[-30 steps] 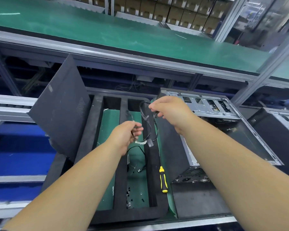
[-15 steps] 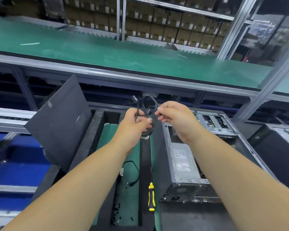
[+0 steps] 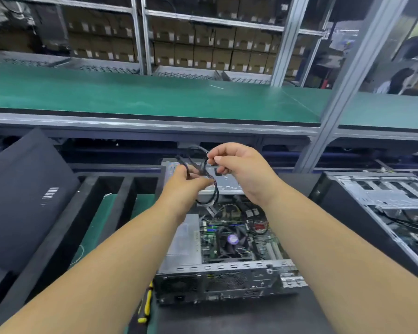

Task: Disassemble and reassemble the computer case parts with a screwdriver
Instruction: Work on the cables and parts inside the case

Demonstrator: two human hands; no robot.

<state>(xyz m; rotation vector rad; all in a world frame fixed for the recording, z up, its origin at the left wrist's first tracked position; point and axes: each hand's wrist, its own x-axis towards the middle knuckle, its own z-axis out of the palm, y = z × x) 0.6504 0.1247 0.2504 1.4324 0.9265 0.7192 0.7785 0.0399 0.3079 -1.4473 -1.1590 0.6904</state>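
Note:
Both hands hold a coiled black cable (image 3: 215, 191) up above an open computer case (image 3: 227, 268). My left hand (image 3: 186, 186) grips the coil's lower left side. My right hand (image 3: 241, 169) pinches its upper part between thumb and fingers. The case lies flat with its motherboard and fan (image 3: 232, 239) exposed. A yellow-and-black screwdriver (image 3: 145, 304) lies just left of the case's near corner, partly behind my left forearm. The removed black side panel (image 3: 22, 196) leans at the left.
A black foam tray (image 3: 116, 196) with green matting in its slots sits between the panel and the case. A second open case (image 3: 384, 208) stands at the right. A green conveyor bench (image 3: 155, 97) runs behind, with shelves of cartons beyond and people at the far right.
Both hands with the cable have moved right, from over the foam tray to over the open case. The view has shifted right and up, so the case's inside now shows.

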